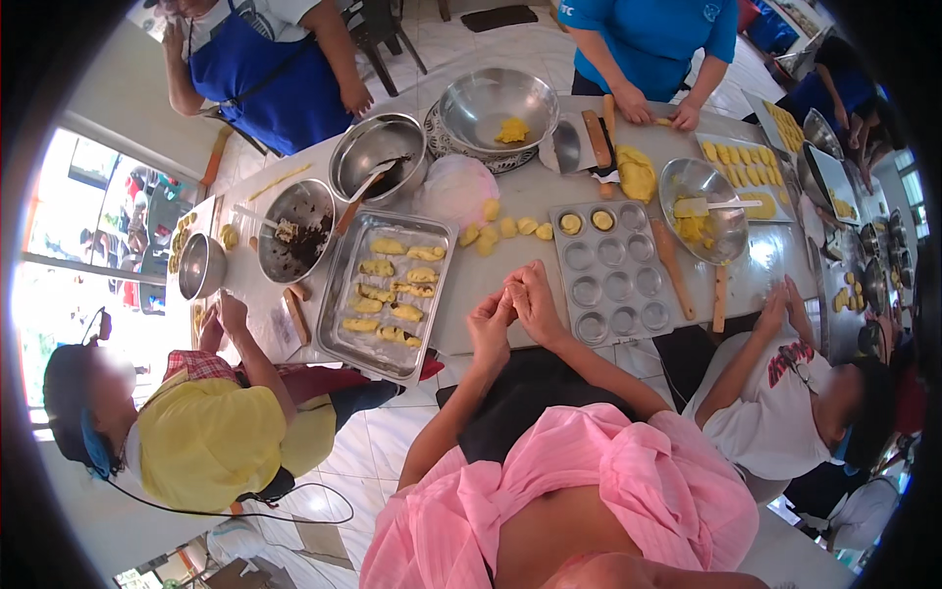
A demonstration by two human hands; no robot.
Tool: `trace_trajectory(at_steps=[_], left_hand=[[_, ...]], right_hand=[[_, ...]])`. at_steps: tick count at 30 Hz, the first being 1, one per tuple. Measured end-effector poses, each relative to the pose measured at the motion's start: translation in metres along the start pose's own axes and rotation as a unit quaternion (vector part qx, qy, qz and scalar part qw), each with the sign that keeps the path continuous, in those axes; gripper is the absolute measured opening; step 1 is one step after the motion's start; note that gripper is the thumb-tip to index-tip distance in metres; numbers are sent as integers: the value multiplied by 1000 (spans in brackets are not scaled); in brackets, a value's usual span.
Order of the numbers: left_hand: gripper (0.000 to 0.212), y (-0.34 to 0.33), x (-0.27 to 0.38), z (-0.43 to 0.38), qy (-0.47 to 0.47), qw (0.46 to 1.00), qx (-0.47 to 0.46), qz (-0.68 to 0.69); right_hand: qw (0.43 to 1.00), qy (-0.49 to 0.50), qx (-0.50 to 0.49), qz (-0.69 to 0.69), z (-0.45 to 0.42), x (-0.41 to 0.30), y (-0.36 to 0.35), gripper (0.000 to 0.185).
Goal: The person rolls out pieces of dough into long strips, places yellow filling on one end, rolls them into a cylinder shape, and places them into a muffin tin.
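My left hand (pixel 491 324) and my right hand (pixel 536 303) meet at the fingertips above the near edge of the table. Whatever may lie between the fingers is hidden. Right of them is a metal muffin tin (pixel 605 259), with yellow dough pressed into two cups of its far row, such as this dough cup (pixel 571 223). Beyond my hands, small yellow dough pieces (pixel 508 227) lie in a row beside a pinkish plastic bag (pixel 458 193). On the left, a deep metal tray (pixel 447 274) holds several shaped yellow dough rolls (pixel 377 267), some showing dark filling.
Metal bowls stand around: one with dark filling (pixel 294 254), one with yellow dough (pixel 703 234), and a large one (pixel 500 103) at the back. A wooden rolling pin (pixel 671 269) lies beside the tin. Co-workers sit close on both sides; others stand across the table.
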State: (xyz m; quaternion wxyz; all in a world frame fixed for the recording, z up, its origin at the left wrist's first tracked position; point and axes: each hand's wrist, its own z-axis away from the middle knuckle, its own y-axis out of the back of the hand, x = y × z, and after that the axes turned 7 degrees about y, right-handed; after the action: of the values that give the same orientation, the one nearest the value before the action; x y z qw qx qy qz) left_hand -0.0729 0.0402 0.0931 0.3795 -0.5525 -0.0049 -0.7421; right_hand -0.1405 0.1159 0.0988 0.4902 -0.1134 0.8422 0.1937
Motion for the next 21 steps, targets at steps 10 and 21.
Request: trace_trajectory(at_steps=[10,21], left_hand=[[56,2,30,2,-10,986,-81,144],[51,-34,57,24,-74,984,-56,152]], right_hand=[[991,-63,-59,-100,-14,-55,10,10],[987,134,-39,-78,-33,-68,3,45]])
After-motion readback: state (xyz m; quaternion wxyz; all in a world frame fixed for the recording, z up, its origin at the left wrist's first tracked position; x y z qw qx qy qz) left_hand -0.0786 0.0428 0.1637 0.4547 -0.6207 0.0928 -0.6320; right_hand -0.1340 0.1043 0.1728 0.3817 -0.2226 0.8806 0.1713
